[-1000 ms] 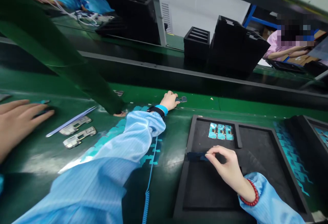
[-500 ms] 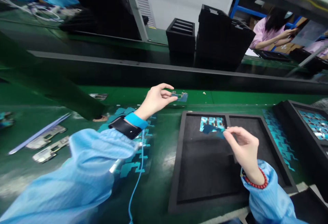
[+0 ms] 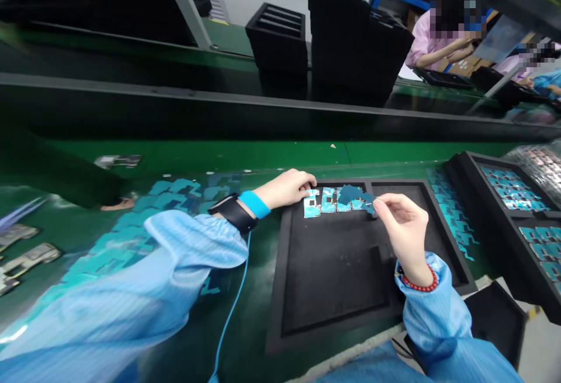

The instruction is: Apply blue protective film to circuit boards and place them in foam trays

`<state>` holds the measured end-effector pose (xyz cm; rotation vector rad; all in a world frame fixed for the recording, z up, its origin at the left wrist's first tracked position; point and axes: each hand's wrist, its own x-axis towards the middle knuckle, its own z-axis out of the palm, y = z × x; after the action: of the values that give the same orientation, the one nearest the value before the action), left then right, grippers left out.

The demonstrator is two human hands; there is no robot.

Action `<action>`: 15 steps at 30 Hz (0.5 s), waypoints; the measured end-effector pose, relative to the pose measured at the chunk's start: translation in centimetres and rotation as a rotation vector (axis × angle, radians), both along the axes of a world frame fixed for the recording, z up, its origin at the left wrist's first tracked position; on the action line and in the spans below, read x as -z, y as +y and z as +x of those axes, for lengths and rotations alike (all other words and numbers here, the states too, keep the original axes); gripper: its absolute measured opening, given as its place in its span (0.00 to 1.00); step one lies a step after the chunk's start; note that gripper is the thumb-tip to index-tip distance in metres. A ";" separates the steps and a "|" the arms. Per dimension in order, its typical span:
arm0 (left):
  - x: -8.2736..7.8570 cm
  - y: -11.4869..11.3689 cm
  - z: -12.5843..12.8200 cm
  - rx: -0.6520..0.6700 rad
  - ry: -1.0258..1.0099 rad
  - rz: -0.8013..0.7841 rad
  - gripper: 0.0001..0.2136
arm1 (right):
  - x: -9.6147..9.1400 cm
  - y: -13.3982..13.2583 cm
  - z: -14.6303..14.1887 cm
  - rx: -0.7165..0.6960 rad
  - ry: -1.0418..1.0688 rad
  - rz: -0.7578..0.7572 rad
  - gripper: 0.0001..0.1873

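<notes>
A black foam tray (image 3: 333, 266) lies in front of me on the green bench. A short row of small blue parts (image 3: 326, 202) lines its far left corner. My left hand (image 3: 287, 187) reaches to the left end of that row, fingers curled down onto the leftmost blue part (image 3: 312, 207). My right hand (image 3: 405, 228) hovers over the tray's right half and pinches a blue film piece (image 3: 353, 196) by its edge, held just above the row. A black wrist strap (image 3: 232, 212) with a blue coiled cord is on my left wrist.
A second black tray (image 3: 495, 196) filled with blue parts stands at the right. Blue peeled film pieces (image 3: 175, 193) are stuck on the bench at the left. Metal brackets (image 3: 26, 254) lie far left. Black stacked trays (image 3: 350, 38) and seated people are behind the conveyor rail.
My left hand came back from the far belt with a small part and set it down at the left end of the row. My right hand kept the blue film and shifted slightly.
</notes>
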<state>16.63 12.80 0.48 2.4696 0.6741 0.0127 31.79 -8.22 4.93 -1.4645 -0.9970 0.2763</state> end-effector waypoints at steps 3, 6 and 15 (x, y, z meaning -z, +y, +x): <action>0.0 -1.8 -0.8 -0.005 0.008 0.120 0.11 | 0.1 -0.1 -0.1 -0.007 0.006 -0.024 0.06; 0.2 -3.7 -1.7 0.010 0.010 0.202 0.11 | 0.2 -0.2 -0.1 -0.005 0.005 -0.028 0.06; 1.4 -4.1 -1.8 0.093 -0.008 0.278 0.09 | 0.3 -0.1 -0.1 -0.017 0.012 -0.041 0.04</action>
<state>14.86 8.70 -0.87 2.7634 0.5868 0.0863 31.65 -8.35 4.62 -1.4905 -0.9992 0.3191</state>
